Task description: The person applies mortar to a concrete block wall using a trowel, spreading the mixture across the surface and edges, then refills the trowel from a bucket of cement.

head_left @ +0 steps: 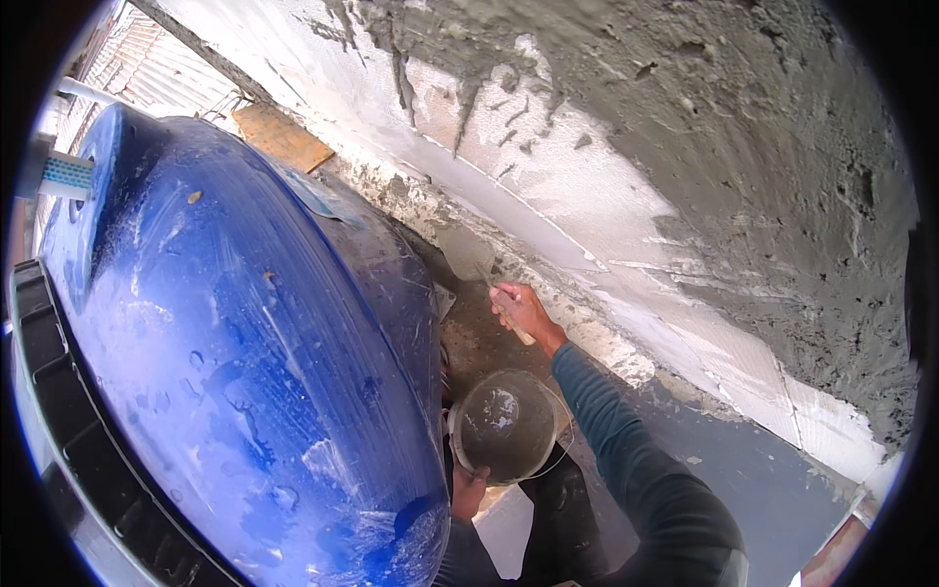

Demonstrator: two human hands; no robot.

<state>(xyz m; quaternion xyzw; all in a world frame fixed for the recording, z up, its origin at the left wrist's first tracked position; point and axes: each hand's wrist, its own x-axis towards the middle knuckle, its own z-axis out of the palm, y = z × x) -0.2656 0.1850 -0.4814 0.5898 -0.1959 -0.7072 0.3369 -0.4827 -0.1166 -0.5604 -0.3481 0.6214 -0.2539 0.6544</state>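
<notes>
My right hand (520, 311) is closed around the handle of a trowel (464, 254). Its grey blade points away from me, close to the rough ledge at the foot of the wall. Nearer to me is a bucket (461, 430) with wet grey mortar (504, 421) inside and a thin wire handle at its right. My left hand (469, 491) grips the near left side of the bucket's rim; part of that hand is hidden below it. The wall (743, 147) on the right has wet grey mortar over its upper part and bare whitish surface lower down.
A large blue plastic tank (264, 352) fills the left side, close beside the bucket. Its black ribbed lid (73, 391) lies at the far left edge. A brown board (284, 137) rests beyond the tank, near corrugated sheeting (147, 59). A grey flat surface (743, 479) lies at right.
</notes>
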